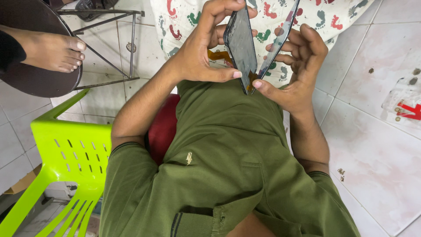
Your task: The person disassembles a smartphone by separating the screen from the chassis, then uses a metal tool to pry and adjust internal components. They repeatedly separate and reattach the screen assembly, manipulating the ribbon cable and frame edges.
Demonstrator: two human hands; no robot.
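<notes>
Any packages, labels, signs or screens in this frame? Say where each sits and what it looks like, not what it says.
Phone body: in the left hand, top centre; dark, glossy slab.
Screen panel: in the right hand, hinged open beside it; thin, dark, edge-on.
Clear plastic bag: on the floor tiles, right edge; red markings.

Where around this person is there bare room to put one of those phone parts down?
Bare floor tiles lie on the right, between the green shirt and a plastic wrapper. Another patch lies between the metal frame and the lime chair. The lap is crowded: both hands spread the phone body from its screen.
</notes>
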